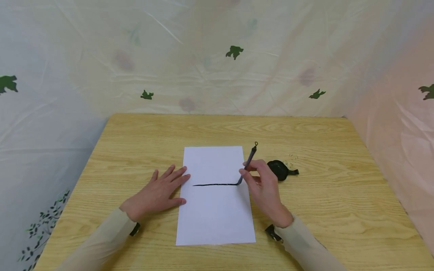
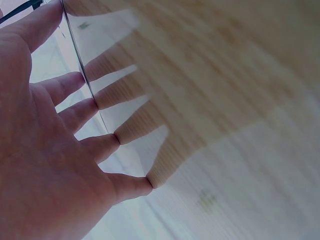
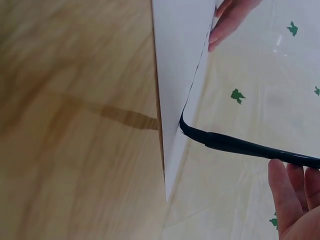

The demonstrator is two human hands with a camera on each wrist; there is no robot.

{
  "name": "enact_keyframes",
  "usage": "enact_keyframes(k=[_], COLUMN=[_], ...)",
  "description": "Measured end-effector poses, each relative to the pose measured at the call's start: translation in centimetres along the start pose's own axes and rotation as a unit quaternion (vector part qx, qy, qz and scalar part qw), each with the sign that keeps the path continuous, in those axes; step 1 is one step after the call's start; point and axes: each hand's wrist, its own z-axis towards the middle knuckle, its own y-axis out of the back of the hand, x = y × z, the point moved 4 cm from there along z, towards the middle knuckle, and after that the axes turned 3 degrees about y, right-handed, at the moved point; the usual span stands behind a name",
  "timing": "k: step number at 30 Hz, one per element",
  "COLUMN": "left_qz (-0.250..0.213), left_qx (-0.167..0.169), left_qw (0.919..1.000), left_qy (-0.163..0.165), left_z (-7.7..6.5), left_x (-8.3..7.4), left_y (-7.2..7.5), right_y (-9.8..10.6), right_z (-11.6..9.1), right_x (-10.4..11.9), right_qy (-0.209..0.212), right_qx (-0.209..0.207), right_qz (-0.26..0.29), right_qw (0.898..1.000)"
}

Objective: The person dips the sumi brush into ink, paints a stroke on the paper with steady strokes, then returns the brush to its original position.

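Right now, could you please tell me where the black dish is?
In the head view, the black dish sits on the table, right of the paper, close beside the right hand.

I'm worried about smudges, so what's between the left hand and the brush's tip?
In the head view, a black line lies on the white paper between the left hand and the brush, reaching its tip.

Pretty basic wood-grain table (image 1: 342,188). A white sheet (image 1: 215,216) is laid roughly midway between its side edges, a black dish (image 1: 278,170) is parked nearer the right edge, dark specks (image 1: 291,164) scattered beside it.
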Motion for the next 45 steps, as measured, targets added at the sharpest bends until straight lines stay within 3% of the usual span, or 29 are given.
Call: enact_keyframes(k=[22,31,38,45], left_qz=[0.003,0.002,-0.001,-0.003], left_qx=[-0.003,-0.003,-0.002,-0.001], left_qw=[1.0000,1.0000,1.0000,1.0000], left_qy=[0.001,-0.002,-0.002,-0.001], left_z=[-0.1,-0.2,-0.1,-0.1], left_x=[0.1,0.1,0.0,0.1], left_y=[0.0,0.1,0.1,0.0], right_y=[1.2,2.4,3.9,6.0], right_z=[0.4,0.6,0.6,0.4], right_x=[0.4,0.7,0.8,0.9], right_qy=[0.006,0.016,0.026,0.077], right_qx=[-0.034,-0.051,-0.034,-0.058], right_qz=[0.006,0.052,0.098,0.191], right_qw=[0.999,0.997,0.994,0.977])
